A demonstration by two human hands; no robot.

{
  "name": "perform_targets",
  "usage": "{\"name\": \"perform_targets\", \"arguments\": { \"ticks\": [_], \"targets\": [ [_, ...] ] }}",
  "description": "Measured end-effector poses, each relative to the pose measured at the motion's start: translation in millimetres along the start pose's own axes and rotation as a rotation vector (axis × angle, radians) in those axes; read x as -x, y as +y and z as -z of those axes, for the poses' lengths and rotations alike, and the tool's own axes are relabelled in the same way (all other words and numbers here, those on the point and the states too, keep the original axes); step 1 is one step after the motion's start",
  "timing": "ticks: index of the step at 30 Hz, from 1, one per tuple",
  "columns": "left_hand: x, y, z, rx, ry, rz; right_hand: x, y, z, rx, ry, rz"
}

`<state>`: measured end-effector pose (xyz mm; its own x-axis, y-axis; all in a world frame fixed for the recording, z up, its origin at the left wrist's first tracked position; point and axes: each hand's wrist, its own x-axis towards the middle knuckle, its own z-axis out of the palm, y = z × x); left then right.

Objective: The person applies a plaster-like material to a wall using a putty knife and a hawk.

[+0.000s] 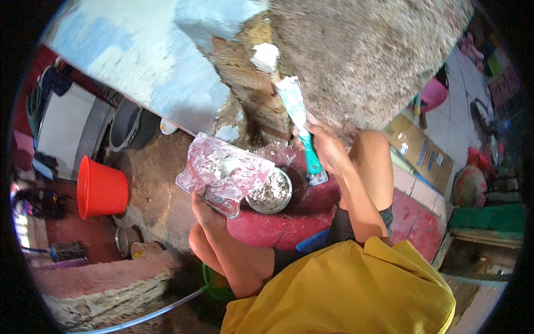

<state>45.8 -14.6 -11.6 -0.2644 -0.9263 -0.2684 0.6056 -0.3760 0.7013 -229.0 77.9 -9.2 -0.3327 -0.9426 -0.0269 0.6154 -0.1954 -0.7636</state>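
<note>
Right hand (328, 149) clamped on teal putty knife (295, 111), blade at white patch (265, 57) on bare wall corner (250, 94), upper centre; most unfilled. Left hand (204, 211) grips clear mixing board (225, 172).

The person wears a loose mustard-yellow top (345, 289), creased across the front, and dark shorts (342, 225) with hems above the knees. Both forearms are bare, with no sleeves, gloves, watch or rings visible on the left hand (204, 209) or right hand (328, 149).
</note>
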Motion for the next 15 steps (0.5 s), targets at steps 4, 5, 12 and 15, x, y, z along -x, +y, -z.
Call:
{"name": "perform_targets", "arguments": {
  "ticks": [4,5,12,15],
  "targets": [
    [6,0,-8,0.014,0.08,0.028,-25,19,-10,-0.119,0.081,0.106],
    [8,-1,-14,0.025,0.103,0.043,-27,15,-17,-0.136,0.107,0.121],
    [-3,-2,-2,-0.091,0.081,0.061,-40,18,-37,0.029,0.185,0.198],
    [-14,-3,9,-0.137,0.021,0.062,-36,19,-44,0.127,0.221,0.245]
  ]
}}
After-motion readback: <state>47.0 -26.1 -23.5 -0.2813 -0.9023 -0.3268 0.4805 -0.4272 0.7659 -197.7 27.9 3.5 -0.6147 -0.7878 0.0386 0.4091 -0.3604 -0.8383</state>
